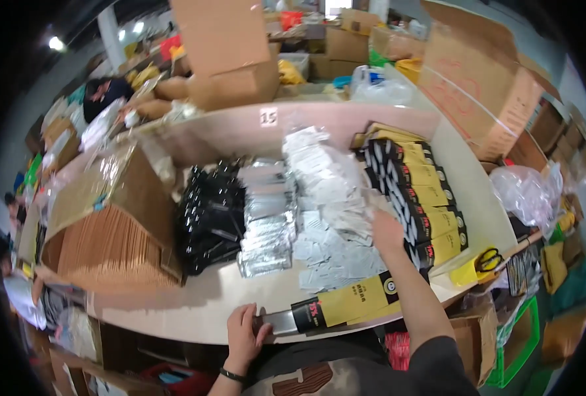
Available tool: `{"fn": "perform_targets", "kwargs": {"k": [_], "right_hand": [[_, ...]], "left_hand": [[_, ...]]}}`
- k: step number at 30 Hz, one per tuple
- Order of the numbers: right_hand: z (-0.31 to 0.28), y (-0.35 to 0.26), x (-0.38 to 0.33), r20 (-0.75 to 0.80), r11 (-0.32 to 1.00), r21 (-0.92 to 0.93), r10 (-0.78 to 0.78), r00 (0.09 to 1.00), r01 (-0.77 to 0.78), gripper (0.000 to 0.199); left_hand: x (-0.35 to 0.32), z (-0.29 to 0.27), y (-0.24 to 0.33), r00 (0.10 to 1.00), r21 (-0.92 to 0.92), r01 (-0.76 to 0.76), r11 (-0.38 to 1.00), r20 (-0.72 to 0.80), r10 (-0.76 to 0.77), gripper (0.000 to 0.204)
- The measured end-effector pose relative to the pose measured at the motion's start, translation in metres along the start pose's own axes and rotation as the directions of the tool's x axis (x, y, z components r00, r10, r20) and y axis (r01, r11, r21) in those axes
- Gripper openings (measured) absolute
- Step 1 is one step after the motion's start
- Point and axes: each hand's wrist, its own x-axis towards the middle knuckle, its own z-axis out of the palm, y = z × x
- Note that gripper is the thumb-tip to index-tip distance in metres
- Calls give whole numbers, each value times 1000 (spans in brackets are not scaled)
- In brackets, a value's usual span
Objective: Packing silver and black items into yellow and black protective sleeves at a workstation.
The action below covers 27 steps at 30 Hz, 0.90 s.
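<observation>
A long black and yellow package lies along the near edge of the table. A silvery flat strip sticks out of its left end. My left hand is closed on the strip's outer end, with the thumb on the near side. Farther right, my right hand reaches into the border between a heap of white sachets and the rows of black and yellow packages. Its fingertips are hidden and blurred there, and I cannot tell whether they grip a sachet.
Silvery foil packets and black-wrapped slim items lie left of the sachets. A cardboard box of brown flat pieces stands farther left. Black-handled scissors sit in a yellow holder at right. A low wall bounds the table's back.
</observation>
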Motion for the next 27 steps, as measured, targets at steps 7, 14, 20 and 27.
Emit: {"fn": "perform_targets", "kwargs": {"k": [7,14,20,27], "right_hand": [[-21,-96,-55,194,815,484,-454,870,318,16],[33,-150,-57,-16,752,-37,-659,752,658,15],[-11,-155,-65,98,813,349,-527,844,467,11],[19,-188,-49,35,568,352,-803,596,744,12]], "left_hand": [[2,0,8,996,87,-40,995,-75,46,47],[-1,8,5,992,23,-53,998,-109,55,38],[4,-2,6,990,-13,-32,999,-135,30,34],[59,-32,-27,963,-91,72,993,-253,-93,20]]}}
